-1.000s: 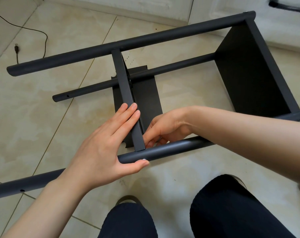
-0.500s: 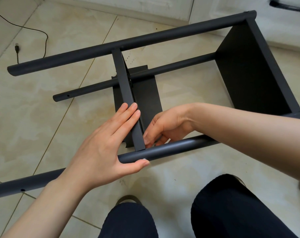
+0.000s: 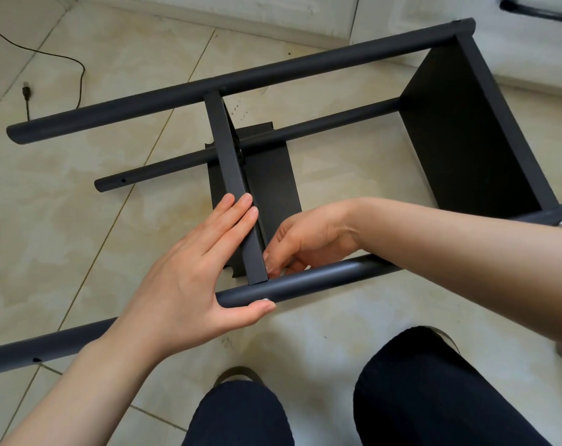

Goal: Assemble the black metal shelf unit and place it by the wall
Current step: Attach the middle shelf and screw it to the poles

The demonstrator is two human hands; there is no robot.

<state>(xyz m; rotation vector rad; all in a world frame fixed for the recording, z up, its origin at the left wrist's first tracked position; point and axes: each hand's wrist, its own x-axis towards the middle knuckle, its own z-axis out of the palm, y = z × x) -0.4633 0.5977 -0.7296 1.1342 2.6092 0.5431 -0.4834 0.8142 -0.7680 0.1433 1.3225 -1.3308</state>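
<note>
The black metal shelf unit (image 3: 466, 133) lies on its side on the tiled floor (image 3: 64, 220), half built, with one end shelf already fixed. The step in hand looks like fastening the middle shelf panel (image 3: 234, 194) to the near post (image 3: 321, 278). The left hand (image 3: 189, 278) lies flat, fingers straight along the panel's edge, thumb under the post. The right hand (image 3: 305, 243) curls its fingers at the joint, apparently pinching a small fastener I cannot make out. Next calls for keeping the holes aligned while it tightens.
</note>
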